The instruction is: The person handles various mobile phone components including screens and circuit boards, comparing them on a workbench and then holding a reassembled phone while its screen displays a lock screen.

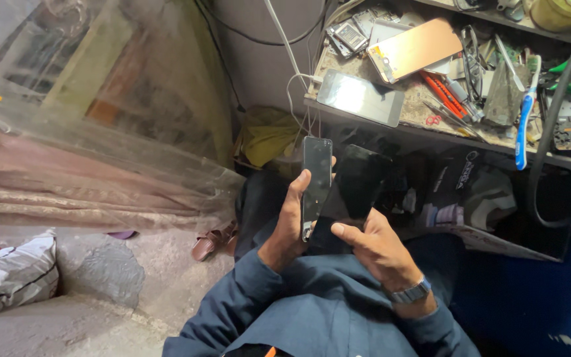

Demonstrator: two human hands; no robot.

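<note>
Up at two o'clock the cluttered surface (365, 125) is crowded: a gold phone back cover (419, 47), a grey phone (361, 98) lying screen up near the front edge, a blue-and-white toothbrush (525, 112), red-handled tools (444, 94). All of that sits well apart from my hands. At nine o'clock the clear plastic sheet (100, 99) hangs over something I can't identify through the glare.

Now the work itself, dead centre. My left hand (290, 228) has its fingers clenched round the narrow phone body (316, 185), held upright, thumb pressed on its near face. My right hand (378, 248) supports the dark screen panel (351, 192) from below at five o'clock, fingers grasping its lower end; panel and body touch along one long edge. I judge the two pieces are apart rather than mated: the panel stands tilted beside the body, not seated on it. So separation looks done, or fitting not yet done; which, I can't say.

Hard to make out: the panel's lower half vanishes against my dark lap, so any cable joining the pieces is hidden. My right fingertips are tucked behind it. The white cable (290, 53) drops from twelve o'clock toward the body's top, but I can't tell whether it's plugged in. The shelf under the surface is black murk.
</note>
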